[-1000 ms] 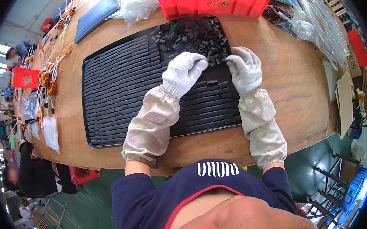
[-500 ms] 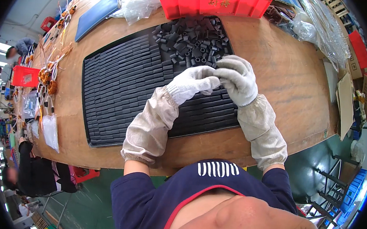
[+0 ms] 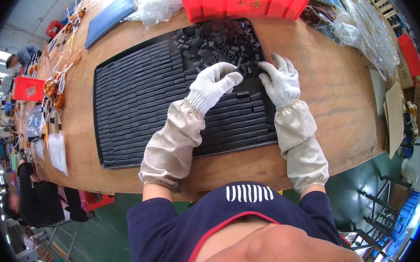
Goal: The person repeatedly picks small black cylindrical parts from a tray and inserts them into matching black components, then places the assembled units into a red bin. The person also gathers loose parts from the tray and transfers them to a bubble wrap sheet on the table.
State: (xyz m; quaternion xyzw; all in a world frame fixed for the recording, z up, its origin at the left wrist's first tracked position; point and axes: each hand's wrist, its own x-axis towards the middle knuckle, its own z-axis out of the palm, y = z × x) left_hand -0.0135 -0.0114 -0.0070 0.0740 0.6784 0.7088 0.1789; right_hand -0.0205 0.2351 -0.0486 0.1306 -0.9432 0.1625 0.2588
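Observation:
A black tray point(image 3: 99, 148) lies on the table with neat rows of short black tubes point(image 3: 139, 97) filling its left and near parts. Loose black tubes point(image 3: 216, 41) are heaped in its far right part. My left hand point(image 3: 212, 86), in a white glove, is over the tray with thumb and fingers pinched; a small black tube point(image 3: 239, 71) shows at the fingertips, partly hidden. At the tray's right edge, my right hand point(image 3: 280, 81), also gloved, has its fingers apart beside the loose tubes, with nothing visibly held.
A red plastic bin point(image 3: 243, 6) stands just beyond the tray. A blue folder point(image 3: 111, 18) and clear plastic bags point(image 3: 157, 8) lie at the far left. Copper-wound coils point(image 3: 52, 88) with wires line the left edge. Cardboard point(image 3: 393, 119) leans at the right. Other people are at the left.
My hands were together over the tray and have moved apart. The right went to the right and its fingers spread; the left drew slightly left and away from me, toward the heap.

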